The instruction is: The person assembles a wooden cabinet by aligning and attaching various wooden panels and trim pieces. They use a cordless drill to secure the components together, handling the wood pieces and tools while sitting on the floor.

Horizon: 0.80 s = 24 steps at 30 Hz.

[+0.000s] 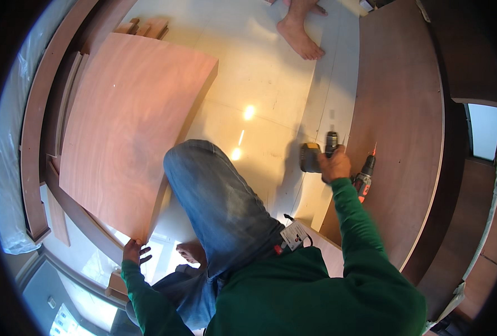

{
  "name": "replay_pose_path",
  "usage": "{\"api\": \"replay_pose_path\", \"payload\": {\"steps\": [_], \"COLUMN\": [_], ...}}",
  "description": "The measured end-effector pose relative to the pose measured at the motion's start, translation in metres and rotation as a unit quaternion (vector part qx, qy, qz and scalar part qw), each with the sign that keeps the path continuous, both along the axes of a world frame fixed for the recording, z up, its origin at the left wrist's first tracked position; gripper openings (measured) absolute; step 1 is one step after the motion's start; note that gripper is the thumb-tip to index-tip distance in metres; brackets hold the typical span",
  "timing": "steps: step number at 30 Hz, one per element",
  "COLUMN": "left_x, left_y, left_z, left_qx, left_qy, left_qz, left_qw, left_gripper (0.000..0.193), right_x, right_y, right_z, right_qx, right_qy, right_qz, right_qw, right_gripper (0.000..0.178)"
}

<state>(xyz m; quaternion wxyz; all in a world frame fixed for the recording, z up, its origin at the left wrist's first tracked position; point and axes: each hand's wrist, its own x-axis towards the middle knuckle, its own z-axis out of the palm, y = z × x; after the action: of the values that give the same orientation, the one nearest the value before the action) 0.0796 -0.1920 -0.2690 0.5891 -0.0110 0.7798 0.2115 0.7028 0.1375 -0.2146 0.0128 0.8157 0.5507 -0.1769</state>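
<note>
My right hand (335,164) is wrapped round the grip of a black cordless drill (331,144) with a yellow-marked battery, held over the pale floor. Its tip is blurred. At the lower corner of a large reddish-brown wooden panel (131,123), my left hand (135,252) grips the edge, with some fingers stretched past the corner. The panel lies to my left, beside my bent knee. A second drill, black and orange (364,178) with a thin bit, rests by the long wooden board (402,117) on my right, close to my right forearm.
Short wood pieces (147,27) lie beyond the panel. Another person's bare foot (300,38) stands on the floor at the far side. Along the left run wooden frame parts (35,129) and plastic sheeting (14,168). Dark wooden sections (455,218) line the right.
</note>
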Motion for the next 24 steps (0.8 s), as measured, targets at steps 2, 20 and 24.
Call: {"api": "replay_pose_path", "payload": {"steps": [2, 20, 24], "left_x": [-0.006, -0.051, -0.096], "left_y": [-0.014, 0.008, -0.007], "left_z": [-0.006, 0.03, 0.101], "left_qx": [0.017, -0.151, -0.09], "left_qy": [0.001, 0.102, 0.258], "left_qz": [0.002, -0.161, -0.136], "left_qw": [1.0, 0.97, 0.952], "left_gripper": [0.05, 0.078, 0.078], "right_x": [-0.053, -0.165, -0.02], "right_y": [0.007, 0.066, 0.019], "right_z": [0.018, 0.03, 0.044], "right_qx": [0.04, -0.075, 0.188], "right_qy": [0.011, 0.231, -0.255], "right_qz": [0.1, 0.188, 0.074], "right_qw": [0.994, 0.952, 0.946], "right_gripper": [0.05, 0.098, 0.074]}}
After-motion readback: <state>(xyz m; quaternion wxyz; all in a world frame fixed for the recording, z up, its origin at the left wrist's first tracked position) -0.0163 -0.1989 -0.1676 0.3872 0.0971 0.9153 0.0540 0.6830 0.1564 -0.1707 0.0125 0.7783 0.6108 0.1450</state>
